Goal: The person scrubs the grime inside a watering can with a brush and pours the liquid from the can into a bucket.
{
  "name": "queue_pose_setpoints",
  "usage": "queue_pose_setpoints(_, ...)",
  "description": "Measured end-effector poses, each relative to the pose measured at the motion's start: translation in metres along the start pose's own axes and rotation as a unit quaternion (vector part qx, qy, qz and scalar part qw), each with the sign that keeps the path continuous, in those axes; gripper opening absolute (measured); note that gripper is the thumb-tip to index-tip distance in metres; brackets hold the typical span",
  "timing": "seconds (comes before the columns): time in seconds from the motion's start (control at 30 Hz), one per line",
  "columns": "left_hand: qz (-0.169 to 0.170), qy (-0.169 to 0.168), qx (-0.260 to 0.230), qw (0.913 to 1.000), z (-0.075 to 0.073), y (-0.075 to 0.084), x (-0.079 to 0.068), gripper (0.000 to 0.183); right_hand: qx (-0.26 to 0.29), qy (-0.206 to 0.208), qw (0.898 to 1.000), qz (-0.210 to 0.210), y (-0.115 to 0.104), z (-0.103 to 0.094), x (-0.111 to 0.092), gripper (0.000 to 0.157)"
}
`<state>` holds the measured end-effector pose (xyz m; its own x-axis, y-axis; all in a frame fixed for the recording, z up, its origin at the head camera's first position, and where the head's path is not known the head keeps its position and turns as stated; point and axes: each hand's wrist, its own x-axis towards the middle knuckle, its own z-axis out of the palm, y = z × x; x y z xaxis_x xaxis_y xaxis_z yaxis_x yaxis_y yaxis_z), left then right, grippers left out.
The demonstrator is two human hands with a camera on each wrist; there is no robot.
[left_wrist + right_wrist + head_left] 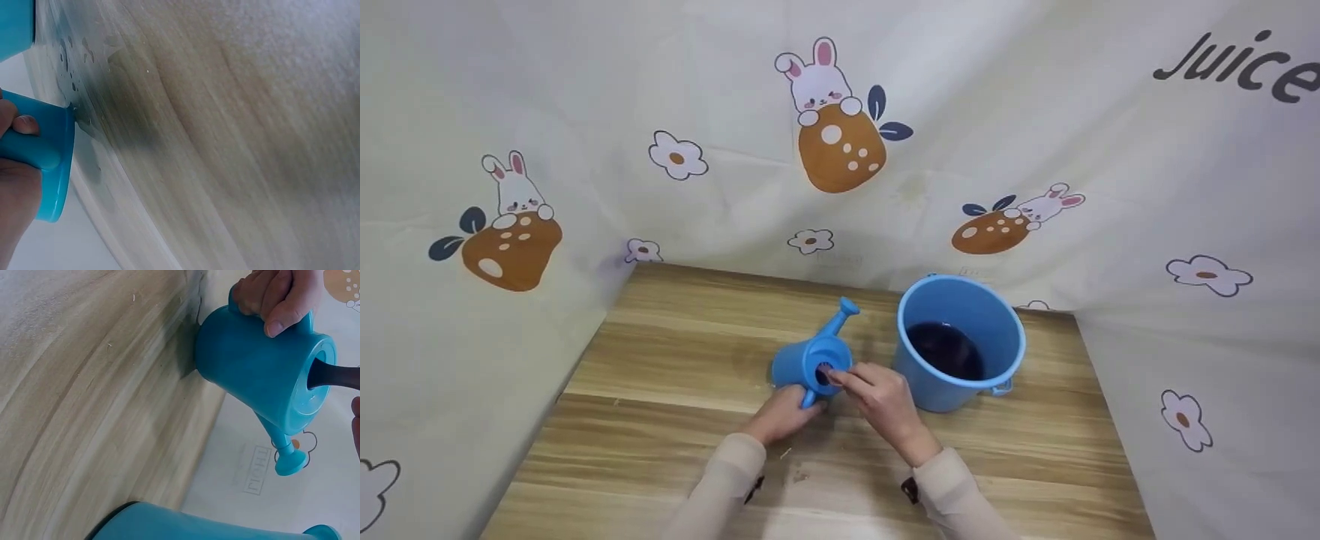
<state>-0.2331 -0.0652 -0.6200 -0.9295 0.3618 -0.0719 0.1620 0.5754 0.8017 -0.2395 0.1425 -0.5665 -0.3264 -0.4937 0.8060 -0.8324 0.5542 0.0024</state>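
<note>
A small blue watering can [793, 366] stands on the wooden table, its spout pointing toward the back wall. My left hand [781, 416] grips its handle; the right wrist view shows those fingers [275, 326] curled through the handle. Pinched in my right hand [885, 401] is a dark, slim handle [337, 376] that enters the can's round top opening. Its lower end is mostly hidden inside, so its kind is unclear. To the right of the can is a blue bucket [911, 375] with dark liquid [945, 349] in it.
The wood-grain table [660, 352] meets printed cloth walls [720, 202] at the back and both sides. Drops of liquid [73, 62] lie on the table between can and bucket. The bucket stands close to my right hand.
</note>
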Motion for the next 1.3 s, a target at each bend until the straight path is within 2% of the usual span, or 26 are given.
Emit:
queue_pose_setpoints(0.33,-0.001,0.001,0.005,1.0000,0.002,0.004,0.001,0.039,-0.028,-0.033,0.998,0.049,0.000,0.012,0.000,0.027)
queue_pose_setpoints(0.6,-0.010,-0.010,0.008,0.9999,0.001,0.004,0.001,0.037,-0.072,-0.052,0.994,0.066,0.000,0.023,0.006,0.019)
queue_pose_setpoints(0.93,-0.018,-0.018,-0.004,0.9997,0.000,0.003,0.001,0.037,-0.102,-0.097,0.985,0.099,-0.010,0.023,0.011,0.021)
queue_pose_setpoints(1.07,-0.022,-0.022,-0.005,0.9995,0.000,0.002,0.001,0.036,-0.094,-0.139,0.978,0.127,-0.017,0.017,0.018,0.014)
queue_pose_setpoints(1.2,-0.014,-0.013,0.001,0.9998,0.000,0.000,0.002,0.038,-0.092,-0.192,0.963,0.166,-0.023,0.007,0.030,0.007)
queue_pose_setpoints(1.3,-0.003,-0.007,0.011,0.9999,0.000,0.000,0.002,0.039,-0.100,-0.212,0.953,0.190,-0.028,0.001,0.038,0.005)
